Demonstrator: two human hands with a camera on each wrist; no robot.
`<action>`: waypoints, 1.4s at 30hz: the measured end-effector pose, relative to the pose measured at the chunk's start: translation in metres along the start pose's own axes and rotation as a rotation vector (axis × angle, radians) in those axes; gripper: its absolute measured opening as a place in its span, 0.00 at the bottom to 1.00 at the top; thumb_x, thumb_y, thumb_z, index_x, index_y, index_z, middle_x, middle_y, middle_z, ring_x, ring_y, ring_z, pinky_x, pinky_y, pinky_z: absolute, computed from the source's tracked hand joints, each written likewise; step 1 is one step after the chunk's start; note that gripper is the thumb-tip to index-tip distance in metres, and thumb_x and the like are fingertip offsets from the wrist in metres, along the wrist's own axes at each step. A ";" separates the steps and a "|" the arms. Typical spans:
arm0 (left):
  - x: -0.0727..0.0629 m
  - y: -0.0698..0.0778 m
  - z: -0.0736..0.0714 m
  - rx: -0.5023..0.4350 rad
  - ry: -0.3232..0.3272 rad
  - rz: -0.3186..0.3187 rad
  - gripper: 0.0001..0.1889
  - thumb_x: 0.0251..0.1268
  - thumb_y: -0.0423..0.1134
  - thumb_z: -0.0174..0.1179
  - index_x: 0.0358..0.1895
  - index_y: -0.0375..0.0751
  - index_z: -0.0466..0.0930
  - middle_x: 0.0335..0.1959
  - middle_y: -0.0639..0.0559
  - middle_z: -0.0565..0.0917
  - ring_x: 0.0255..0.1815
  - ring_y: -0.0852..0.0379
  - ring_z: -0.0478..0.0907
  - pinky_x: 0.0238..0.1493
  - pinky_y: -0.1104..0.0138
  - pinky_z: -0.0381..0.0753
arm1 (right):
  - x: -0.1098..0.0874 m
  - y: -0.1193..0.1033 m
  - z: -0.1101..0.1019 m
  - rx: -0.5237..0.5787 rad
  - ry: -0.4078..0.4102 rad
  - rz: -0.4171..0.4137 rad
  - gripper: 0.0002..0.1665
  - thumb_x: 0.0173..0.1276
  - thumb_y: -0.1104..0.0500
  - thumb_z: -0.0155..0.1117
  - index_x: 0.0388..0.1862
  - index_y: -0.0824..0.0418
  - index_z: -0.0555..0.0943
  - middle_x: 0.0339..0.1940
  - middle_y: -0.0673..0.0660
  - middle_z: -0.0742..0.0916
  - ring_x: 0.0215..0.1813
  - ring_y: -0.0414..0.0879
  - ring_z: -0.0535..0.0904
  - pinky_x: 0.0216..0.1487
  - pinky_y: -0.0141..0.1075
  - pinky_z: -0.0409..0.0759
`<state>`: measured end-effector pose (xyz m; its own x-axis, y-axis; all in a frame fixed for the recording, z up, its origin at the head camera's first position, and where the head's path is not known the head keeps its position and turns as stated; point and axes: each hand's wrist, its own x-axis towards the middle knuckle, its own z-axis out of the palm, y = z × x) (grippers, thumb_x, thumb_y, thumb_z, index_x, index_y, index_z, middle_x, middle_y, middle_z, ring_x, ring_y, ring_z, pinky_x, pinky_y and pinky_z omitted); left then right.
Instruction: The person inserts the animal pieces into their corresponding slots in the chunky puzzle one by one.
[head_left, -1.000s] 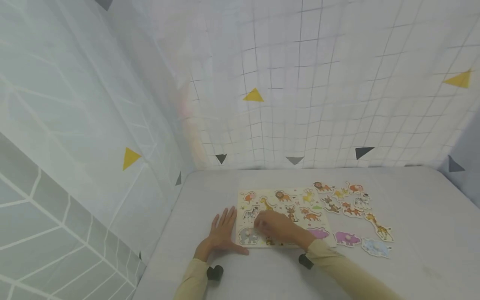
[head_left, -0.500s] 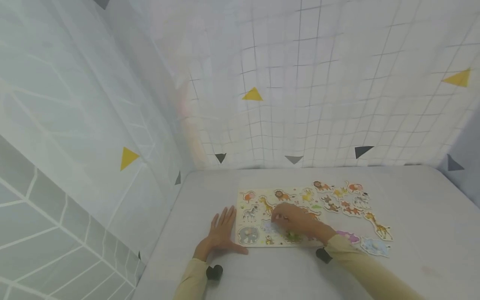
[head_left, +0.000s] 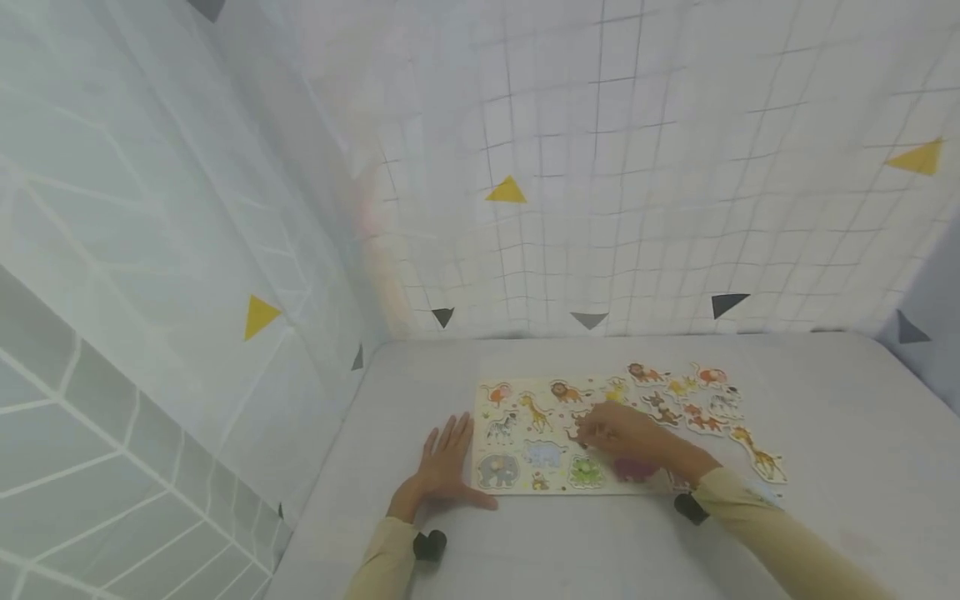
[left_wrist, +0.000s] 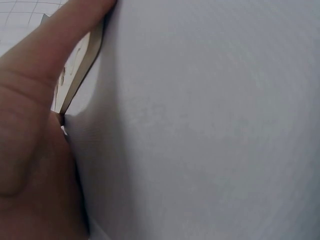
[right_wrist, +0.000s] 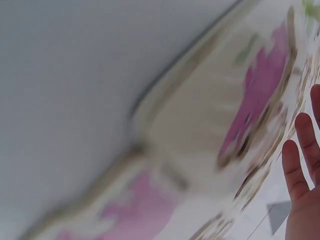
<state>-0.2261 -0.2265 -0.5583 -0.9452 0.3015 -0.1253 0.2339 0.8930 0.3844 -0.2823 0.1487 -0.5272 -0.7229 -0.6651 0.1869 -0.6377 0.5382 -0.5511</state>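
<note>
A wooden animal puzzle board (head_left: 615,490) lies flat on the table. My left hand (head_left: 442,467) rests with fingers spread along its left edge; in the left wrist view the thumb (left_wrist: 55,45) lies by the board's edge (left_wrist: 82,70). A grey elephant piece (head_left: 498,472) and a green animal piece (head_left: 586,472) sit in the lower row. My right hand (head_left: 630,435) is over the board's right half, hiding part of it. Its fingers (right_wrist: 295,172) look relaxed in the right wrist view, with nothing seen held. Below them are a purple hippo picture (right_wrist: 262,82) and a loose hippo piece (right_wrist: 142,205).
Several loose pieces lie right of the board, among them a lion (head_left: 647,374), a monkey (head_left: 709,376), a zebra (head_left: 724,402), a fox (head_left: 703,419) and a giraffe (head_left: 759,455). My right forearm partly covers others. A gridded cloth wall (head_left: 547,250) stands behind the table.
My right hand has moved rightward across the board, from beside the grey elephant to the right half, uncovering the pale blue picture and the green piece. My left hand has stayed put.
</note>
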 end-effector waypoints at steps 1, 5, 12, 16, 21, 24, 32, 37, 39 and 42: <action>0.001 -0.001 0.002 -0.001 0.003 0.000 0.78 0.34 0.73 0.78 0.85 0.41 0.38 0.88 0.46 0.39 0.89 0.41 0.33 0.87 0.39 0.33 | -0.003 0.005 -0.002 -0.006 0.005 -0.004 0.03 0.75 0.54 0.66 0.42 0.46 0.86 0.42 0.42 0.87 0.46 0.37 0.81 0.50 0.35 0.85; -0.001 0.002 -0.001 0.004 -0.011 -0.003 0.78 0.34 0.74 0.77 0.85 0.41 0.37 0.88 0.45 0.39 0.89 0.41 0.33 0.87 0.39 0.32 | -0.013 0.016 -0.010 -0.037 0.014 0.068 0.03 0.74 0.53 0.67 0.44 0.44 0.84 0.42 0.39 0.87 0.47 0.35 0.82 0.51 0.35 0.85; -0.007 0.013 -0.011 -0.003 -0.039 -0.015 0.76 0.38 0.70 0.78 0.85 0.39 0.37 0.88 0.45 0.39 0.89 0.40 0.33 0.87 0.39 0.33 | -0.025 0.021 -0.022 0.011 -0.029 0.217 0.07 0.73 0.52 0.68 0.48 0.48 0.86 0.45 0.45 0.91 0.51 0.45 0.87 0.54 0.42 0.88; -0.010 0.017 -0.014 -0.012 -0.033 -0.004 0.75 0.39 0.69 0.79 0.84 0.37 0.39 0.88 0.42 0.41 0.89 0.38 0.35 0.87 0.38 0.35 | -0.037 0.026 -0.026 0.011 -0.013 0.212 0.06 0.73 0.52 0.68 0.46 0.48 0.86 0.43 0.44 0.90 0.48 0.39 0.84 0.52 0.38 0.86; -0.009 0.016 -0.013 -0.035 -0.023 0.019 0.75 0.38 0.68 0.79 0.84 0.35 0.40 0.87 0.40 0.42 0.88 0.36 0.36 0.86 0.36 0.34 | -0.057 0.036 -0.030 -0.018 0.079 0.098 0.05 0.71 0.54 0.71 0.44 0.47 0.85 0.41 0.39 0.87 0.45 0.31 0.79 0.49 0.33 0.83; -0.007 0.011 -0.009 -0.023 -0.017 0.015 0.77 0.37 0.71 0.78 0.84 0.37 0.38 0.88 0.42 0.40 0.89 0.38 0.34 0.86 0.38 0.33 | -0.062 0.040 -0.033 -0.046 0.121 0.042 0.05 0.70 0.54 0.71 0.42 0.45 0.85 0.40 0.37 0.86 0.46 0.31 0.79 0.51 0.36 0.84; -0.007 0.010 -0.008 -0.017 -0.033 0.011 0.76 0.38 0.71 0.77 0.84 0.38 0.38 0.88 0.43 0.40 0.89 0.38 0.34 0.86 0.37 0.33 | -0.070 0.039 -0.041 -0.096 0.071 0.056 0.06 0.69 0.53 0.72 0.37 0.39 0.83 0.38 0.35 0.85 0.45 0.30 0.78 0.56 0.41 0.83; -0.009 0.015 -0.013 -0.001 -0.029 -0.001 0.75 0.39 0.69 0.79 0.84 0.37 0.40 0.88 0.42 0.41 0.89 0.38 0.35 0.87 0.38 0.34 | -0.077 0.038 -0.054 -0.122 -0.005 0.129 0.06 0.68 0.46 0.72 0.35 0.35 0.81 0.41 0.34 0.82 0.47 0.29 0.73 0.51 0.35 0.81; -0.009 0.016 -0.013 -0.001 -0.023 -0.001 0.76 0.38 0.69 0.79 0.84 0.36 0.40 0.88 0.42 0.41 0.89 0.38 0.36 0.87 0.38 0.35 | -0.080 0.039 -0.057 -0.125 -0.022 0.142 0.06 0.68 0.44 0.72 0.35 0.34 0.81 0.42 0.34 0.82 0.47 0.29 0.72 0.51 0.35 0.81; -0.009 0.016 -0.013 0.010 -0.025 -0.007 0.76 0.39 0.70 0.78 0.84 0.37 0.39 0.88 0.44 0.41 0.89 0.39 0.35 0.87 0.39 0.35 | -0.084 0.044 -0.059 -0.105 -0.042 0.149 0.06 0.67 0.43 0.73 0.36 0.35 0.81 0.41 0.36 0.82 0.45 0.29 0.71 0.48 0.33 0.79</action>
<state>-0.2172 -0.2191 -0.5390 -0.9407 0.3037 -0.1511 0.2300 0.8984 0.3741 -0.2649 0.2591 -0.5189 -0.8013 -0.5936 0.0742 -0.5499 0.6820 -0.4821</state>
